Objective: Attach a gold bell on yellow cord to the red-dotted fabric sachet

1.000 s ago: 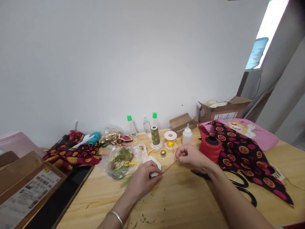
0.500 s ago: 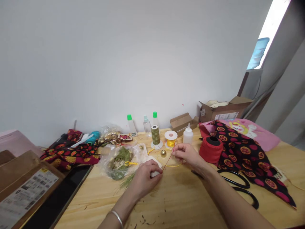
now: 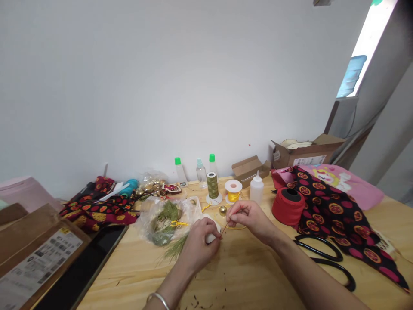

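A short length of red thread runs between my two hands. My left hand pinches its lower end between thumb and fingertips, low over the wooden table. Up and to the right, my right hand pinches the other end, fingers curled. Partly behind my left hand lies a white object that I cannot make out. A gold bell-like ball sits just beyond the hands, near a yellow cord. Green thread shows beside my left wrist.
Behind stand a green thread spool, a yellow cord spool and a white squeeze bottle. To the right are a red thread cone, black-handled scissors and patterned cloth. A plastic bag and cardboard box lie left.
My right hand has come down and left, closer to my left hand, and the visible thread between them is shorter. The whole view has shifted slightly.
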Motion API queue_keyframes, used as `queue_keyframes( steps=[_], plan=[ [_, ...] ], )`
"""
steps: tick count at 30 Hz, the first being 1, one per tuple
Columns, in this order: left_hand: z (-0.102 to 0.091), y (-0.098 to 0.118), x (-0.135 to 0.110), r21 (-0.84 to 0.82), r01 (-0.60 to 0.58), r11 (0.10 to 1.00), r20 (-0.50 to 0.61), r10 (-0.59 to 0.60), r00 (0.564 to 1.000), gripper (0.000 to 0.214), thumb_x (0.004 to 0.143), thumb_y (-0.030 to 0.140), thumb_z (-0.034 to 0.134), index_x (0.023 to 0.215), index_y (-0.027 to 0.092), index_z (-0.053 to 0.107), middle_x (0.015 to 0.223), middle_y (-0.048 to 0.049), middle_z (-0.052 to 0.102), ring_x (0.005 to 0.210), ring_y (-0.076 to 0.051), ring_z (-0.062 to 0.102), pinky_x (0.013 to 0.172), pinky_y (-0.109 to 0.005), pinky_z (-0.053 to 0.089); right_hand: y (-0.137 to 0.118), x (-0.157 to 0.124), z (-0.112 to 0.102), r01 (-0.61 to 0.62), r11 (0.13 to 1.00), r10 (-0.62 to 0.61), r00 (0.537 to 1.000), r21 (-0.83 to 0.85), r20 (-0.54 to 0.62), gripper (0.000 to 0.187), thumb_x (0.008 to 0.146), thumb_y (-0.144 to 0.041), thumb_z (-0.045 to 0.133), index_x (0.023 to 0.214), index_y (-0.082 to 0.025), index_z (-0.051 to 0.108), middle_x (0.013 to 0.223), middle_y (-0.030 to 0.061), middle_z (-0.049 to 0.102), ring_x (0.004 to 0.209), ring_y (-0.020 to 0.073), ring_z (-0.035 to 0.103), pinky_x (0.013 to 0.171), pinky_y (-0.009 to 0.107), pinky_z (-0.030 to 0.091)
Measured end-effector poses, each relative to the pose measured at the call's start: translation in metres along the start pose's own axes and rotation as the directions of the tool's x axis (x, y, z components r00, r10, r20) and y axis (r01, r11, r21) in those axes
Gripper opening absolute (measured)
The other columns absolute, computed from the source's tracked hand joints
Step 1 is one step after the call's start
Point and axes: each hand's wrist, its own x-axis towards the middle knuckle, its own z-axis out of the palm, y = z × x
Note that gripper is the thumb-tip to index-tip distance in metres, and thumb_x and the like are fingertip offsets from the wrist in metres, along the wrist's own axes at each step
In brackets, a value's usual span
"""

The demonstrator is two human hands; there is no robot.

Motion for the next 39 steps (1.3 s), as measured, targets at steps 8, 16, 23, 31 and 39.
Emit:
queue_keyframes(
  steps=[8, 16, 23, 31, 39],
  plan=[
    [-0.0018, 0.0005, 0.0004, 0.027, -0.003, 1.0, 0.034, 0.002, 0.999, 0.016, 0.065, 0.012, 0.05, 0.07, 0.02, 0.063, 0.078, -0.0026, 0.055, 0.079, -0.018, 0.05, 0.072, -0.03, 0.037, -0.0051, 0.0015, -0.0027, -0.013, 0.993, 0.026, 0.993, 0.118, -0.112, 0.01, 0.062, -0.018, 0.066, 0.062, -0.014, 0.056, 0.064, 0.0005, 0.064, 0.056, 0.0079, 0.056, 0.058, 0.02, 0.042],
    [-0.0039, 0.0024, -0.0003, 0.009, 0.034, 0.999, -0.001, -0.034, 0.999, 0.009, 0.064, 0.014, 0.054, 0.065, 0.019, 0.061, 0.077, -0.0026, 0.057, 0.079, -0.018, 0.051, 0.074, -0.03, 0.038, -0.0006, 0.0027, -0.0036, -0.054, 0.967, 0.085, 0.99, 0.25, -0.113, 0.016, 0.066, -0.023, 0.065, 0.069, -0.015, 0.052, 0.068, 0.0018, 0.064, 0.057, 0.0085, 0.057, 0.058, 0.021, 0.042],
    [-0.0045, 0.005, -0.0006, -0.06, -0.031, 0.998, -0.02, 0.03, 0.999, 0.011, 0.067, 0.013, 0.053, 0.066, 0.02, 0.061, 0.077, -0.0021, 0.059, 0.078, -0.017, 0.052, 0.073, -0.029, 0.038, -0.002, 0.0046, -0.0038, -0.028, 0.946, 0.091, 0.979, 0.323, -0.181, 0.017, 0.065, -0.022, 0.067, 0.069, -0.014, 0.052, 0.064, 0.0001, 0.062, 0.057, 0.0073, 0.056, 0.056, 0.018, 0.042],
    [-0.0044, 0.005, -0.0034, -0.086, -0.023, 0.996, -0.018, 0.021, 1.0, 0.011, 0.069, 0.015, 0.052, 0.064, 0.02, 0.061, 0.084, -0.0042, 0.056, 0.085, -0.018, 0.05, 0.077, -0.03, 0.037, -0.0004, 0.0037, -0.0037, -0.041, 0.937, 0.091, 0.988, 0.347, -0.128, 0.016, 0.066, -0.022, 0.066, 0.07, -0.016, 0.052, 0.064, -0.0002, 0.061, 0.057, 0.0077, 0.055, 0.057, 0.019, 0.041],
    [-0.0052, 0.0079, -0.0026, -0.066, -0.015, 0.998, -0.059, 0.011, 0.998, 0.014, 0.065, 0.009, 0.051, 0.059, 0.019, 0.058, 0.09, -0.004, 0.053, 0.089, -0.019, 0.047, 0.079, -0.031, 0.037, -0.0037, 0.0014, -0.0001, 0.012, 0.939, 0.023, 0.995, 0.344, -0.097, 0.017, 0.062, -0.021, 0.068, 0.066, -0.016, 0.053, 0.055, -0.003, 0.056, 0.049, 0.0064, 0.047, 0.048, 0.017, 0.035]
  ],
)
